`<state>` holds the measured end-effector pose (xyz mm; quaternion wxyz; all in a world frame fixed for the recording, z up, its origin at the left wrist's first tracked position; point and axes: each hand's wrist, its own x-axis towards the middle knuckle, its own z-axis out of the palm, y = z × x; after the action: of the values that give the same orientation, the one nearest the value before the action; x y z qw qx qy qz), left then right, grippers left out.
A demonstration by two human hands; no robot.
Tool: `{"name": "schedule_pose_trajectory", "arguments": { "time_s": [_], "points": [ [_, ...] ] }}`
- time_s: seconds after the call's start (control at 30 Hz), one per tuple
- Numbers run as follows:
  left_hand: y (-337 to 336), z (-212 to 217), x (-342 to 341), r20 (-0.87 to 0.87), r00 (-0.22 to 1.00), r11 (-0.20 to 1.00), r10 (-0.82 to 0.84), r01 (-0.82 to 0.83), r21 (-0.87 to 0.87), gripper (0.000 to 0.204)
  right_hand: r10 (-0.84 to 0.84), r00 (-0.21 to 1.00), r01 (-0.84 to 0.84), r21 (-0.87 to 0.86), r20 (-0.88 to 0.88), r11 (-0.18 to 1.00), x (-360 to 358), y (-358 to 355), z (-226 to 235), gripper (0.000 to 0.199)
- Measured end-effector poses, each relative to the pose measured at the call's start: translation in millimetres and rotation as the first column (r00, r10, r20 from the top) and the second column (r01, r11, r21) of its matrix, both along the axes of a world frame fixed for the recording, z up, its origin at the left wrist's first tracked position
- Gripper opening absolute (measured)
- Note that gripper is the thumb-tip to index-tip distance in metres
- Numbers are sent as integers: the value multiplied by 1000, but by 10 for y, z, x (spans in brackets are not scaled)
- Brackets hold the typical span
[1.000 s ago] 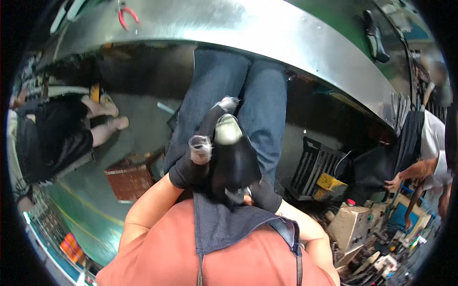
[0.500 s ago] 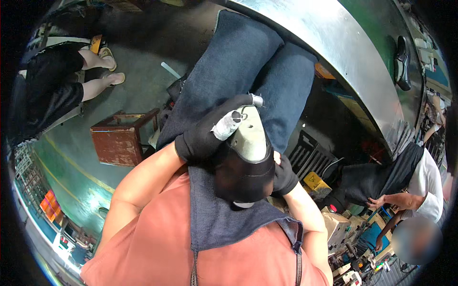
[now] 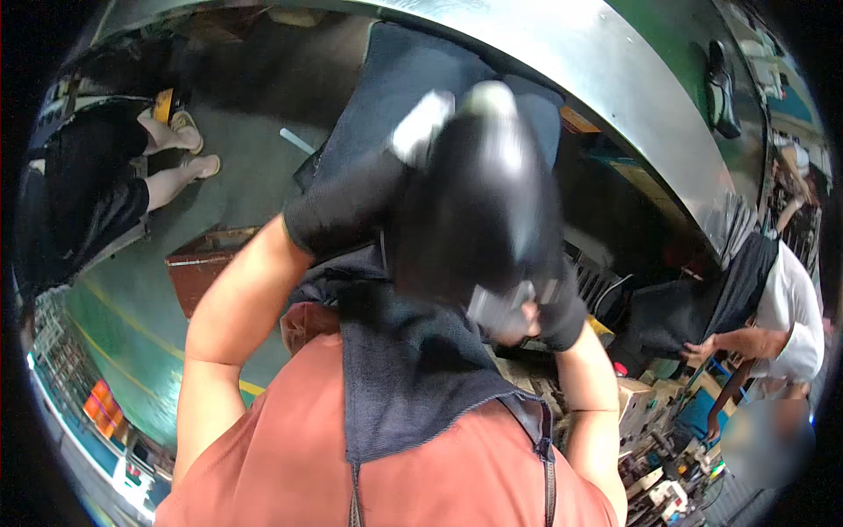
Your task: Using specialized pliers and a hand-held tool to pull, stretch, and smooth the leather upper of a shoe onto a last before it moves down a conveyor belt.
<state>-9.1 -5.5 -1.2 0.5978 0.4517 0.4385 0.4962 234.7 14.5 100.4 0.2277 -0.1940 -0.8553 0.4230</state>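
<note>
At far left, a seated person [image 3: 88, 193] rests sandalled feet on the green floor [image 3: 132, 351] beside a brown box [image 3: 211, 268]. Nearer, the left hand [image 3: 351, 206], black-gloved, is wrapped shut around a dark, blurred part [image 3: 483, 202] with pale metal ends, raised close to the face (likely for inspection). Below it the right hand [image 3: 549, 312], also gloved, props the lower end; its fingers' spread is unclear. A steel bench [image 3: 615, 79] curves above.

One head-worn fisheye looks steeply down — very close on the gloved hands, floor [image 3: 132, 299] far below.
</note>
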Motion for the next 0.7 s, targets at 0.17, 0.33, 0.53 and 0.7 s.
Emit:
{"name": "schedule_pose_trajectory", "arguments": {
  "time_s": [0.17, 0.33, 0.53, 0.7],
  "points": [
    [320, 67, -48, -656, 710, 958, 258, -277, 77, 45, -244, 932, 362, -739, 269, 569, -156, 358, -61, 48],
    [22, -13, 240, -635, 730, 966, 251, -234, 113, 51, -209, 887, 463, -793, 413, 396, 18, 607, -387, 50],
    [-446, -210, 554, -602, 647, 877, 468, -423, 228, 46, -54, 927, 286, -604, 372, 744, 225, 955, -496, 48],
    [-369, 423, 132, -714, 694, 994, -96, 23, -111, 55, 300, 665, 118, -494, 683, 862, 10, 1152, -6, 52]
  ]
}}
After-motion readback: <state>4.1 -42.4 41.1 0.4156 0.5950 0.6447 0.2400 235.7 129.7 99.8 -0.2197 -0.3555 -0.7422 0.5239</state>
